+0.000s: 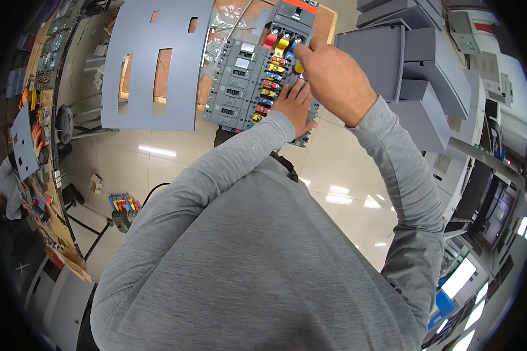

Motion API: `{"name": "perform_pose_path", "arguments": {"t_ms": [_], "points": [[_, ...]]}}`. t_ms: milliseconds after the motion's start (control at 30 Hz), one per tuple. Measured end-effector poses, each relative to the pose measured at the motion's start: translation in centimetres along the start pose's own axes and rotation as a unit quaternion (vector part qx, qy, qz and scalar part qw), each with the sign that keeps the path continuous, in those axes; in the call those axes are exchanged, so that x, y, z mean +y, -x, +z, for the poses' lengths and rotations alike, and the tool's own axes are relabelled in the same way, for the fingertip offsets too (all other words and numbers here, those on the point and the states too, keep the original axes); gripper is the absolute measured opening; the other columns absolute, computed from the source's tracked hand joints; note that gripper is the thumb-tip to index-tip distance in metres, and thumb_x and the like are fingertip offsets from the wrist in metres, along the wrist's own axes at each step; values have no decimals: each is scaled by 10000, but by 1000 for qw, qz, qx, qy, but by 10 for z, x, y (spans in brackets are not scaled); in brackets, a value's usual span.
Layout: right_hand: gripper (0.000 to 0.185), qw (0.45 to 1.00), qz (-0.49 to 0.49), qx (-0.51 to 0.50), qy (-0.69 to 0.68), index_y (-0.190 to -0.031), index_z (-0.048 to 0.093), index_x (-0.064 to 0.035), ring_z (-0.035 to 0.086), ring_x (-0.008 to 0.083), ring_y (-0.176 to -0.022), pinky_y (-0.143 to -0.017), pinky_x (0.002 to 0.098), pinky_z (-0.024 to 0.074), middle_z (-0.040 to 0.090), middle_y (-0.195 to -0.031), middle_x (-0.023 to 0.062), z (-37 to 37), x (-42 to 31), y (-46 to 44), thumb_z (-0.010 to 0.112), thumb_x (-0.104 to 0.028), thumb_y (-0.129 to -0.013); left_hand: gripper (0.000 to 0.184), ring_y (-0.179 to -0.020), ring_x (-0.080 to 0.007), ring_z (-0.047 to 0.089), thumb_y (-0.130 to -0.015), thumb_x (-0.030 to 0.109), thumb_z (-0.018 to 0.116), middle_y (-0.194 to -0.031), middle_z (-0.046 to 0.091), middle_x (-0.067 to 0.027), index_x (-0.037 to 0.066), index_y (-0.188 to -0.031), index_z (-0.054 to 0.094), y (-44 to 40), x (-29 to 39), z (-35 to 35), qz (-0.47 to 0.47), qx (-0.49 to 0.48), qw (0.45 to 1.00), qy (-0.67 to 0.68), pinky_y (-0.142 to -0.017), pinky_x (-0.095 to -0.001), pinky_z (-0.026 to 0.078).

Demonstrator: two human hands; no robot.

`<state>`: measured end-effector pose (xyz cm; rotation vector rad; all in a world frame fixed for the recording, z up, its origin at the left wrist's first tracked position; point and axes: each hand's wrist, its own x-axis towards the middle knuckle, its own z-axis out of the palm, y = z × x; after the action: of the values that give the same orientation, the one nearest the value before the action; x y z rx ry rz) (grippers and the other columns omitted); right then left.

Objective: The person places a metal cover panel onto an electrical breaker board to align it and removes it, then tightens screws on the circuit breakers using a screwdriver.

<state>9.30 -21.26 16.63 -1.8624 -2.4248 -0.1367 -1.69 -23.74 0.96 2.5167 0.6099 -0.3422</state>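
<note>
An assembly of grey circuit breakers [233, 88] lies in front of me, with red, yellow and blue sleeved busbars [269, 85] running down its middle. A larger breaker [294, 20] with an orange strip sits at its far end. My left hand [295, 108] rests open on the breakers just right of the coloured busbars, fingers stretched forward. Over the upper right of the busbars, my right hand [339, 76] is closed with the thumb side toward the large breaker. A small yellow round part [299, 68] shows beside its fingers; what the hand grips is hidden.
A grey metal panel [140, 70] with rectangular cutouts lies left of the breakers. Grey sheet-metal boxes [416, 64] are stacked at the right. Clear plastic bags [225, 17] lie behind the breakers. Another breaker unit [123, 210] stands on the floor. A person [9, 187] is at the left bench.
</note>
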Motion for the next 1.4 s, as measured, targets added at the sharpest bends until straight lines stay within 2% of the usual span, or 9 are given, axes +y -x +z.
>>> {"name": "perform_pose_path", "arguments": {"t_ms": [100,200,267,400,500,600,800,1000,1400], "points": [[327,981,108,-163,-16,-935,652,15,702,347,-680,-565,433,566,675,-766,179,-11,-5,-9,687,-308,-893,891,-1544,-315,105,-945,571,536,-1645,213,-167,-21,-1550,259,-1,1,1,-4,-4,1000,-1,-1236,-497,138],[397,969,186,-149,-70,-932,650,6,674,398,-640,-554,458,544,658,-739,205,-16,-4,-12,666,-390,-922,883,-1544,-316,107,-946,573,531,-1639,229,-167,-19,-1547,269,-2,2,2,-3,6,1000,4,-1235,-504,135],[449,994,78,-13,-75,-872,654,1,655,402,-590,-529,459,532,629,-630,181,5,4,-2,644,-445,-932,878,-1543,-315,110,-947,572,529,-1635,240,-164,-16,-1547,272,0,3,-3,-8,-17,1000,-6,-1234,-512,132],[455,990,89,-109,-9,-868,653,1,682,346,-606,-535,431,548,648,-644,159,-5,-1,-6,639,-449,-935,880,-1540,-313,118,-948,574,525,-1632,241,-159,-10,-1553,264,-2,2,3,-7,10,1000,-5,-1233,-523,127],[426,987,132,-84,-41,-889,627,2,649,392,-570,-515,463,523,627,-598,175,-5,3,-9,640,-420,-939,886,-1541,-309,114,-946,578,525,-1637,228,-160,-9,-1555,259,-2,2,6,-6,33,999,-4,-1233,-524,125],[443,998,7,27,-54,-900,626,6,647,382,-552,-507,462,523,631,-594,173,8,5,-5,630,-435,-948,894,-1543,-306,109,-944,583,526,-1644,210,-159,-12,-1555,257,0,2,5,-11,10,1000,0,-1233,-523,127],[304,970,162,-174,-45,-1016,601,22,697,362,-717,-603,451,560,658,-753,205,-13,-4,-14,699,-239,-895,871,-1508,-343,206,-928,591,557,-1594,308,-182,24,-1537,299,-3,0,12,-3,66,998,1,-1242,-517,104],[255,995,12,-98,0,-1007,609,18,705,373,-792,-663,446,581,663,-830,191,-3,4,-5,705,-183,-883,901,-1544,-309,108,-939,581,541,-1648,193,-167,-22,-1548,267,-2,3,7,-6,27,1000,6,-1232,-522,131],[183,989,52,-138,12,-949,633,-12,719,321,-699,-613,409,588,701,-794,161,0,6,-12,624,-181,-881,892,-1496,-349,232,-931,607,534,-1583,312,-176,7,-1539,277,-3,1,16,0,68,998,-8,-1235,-532,123]]}}
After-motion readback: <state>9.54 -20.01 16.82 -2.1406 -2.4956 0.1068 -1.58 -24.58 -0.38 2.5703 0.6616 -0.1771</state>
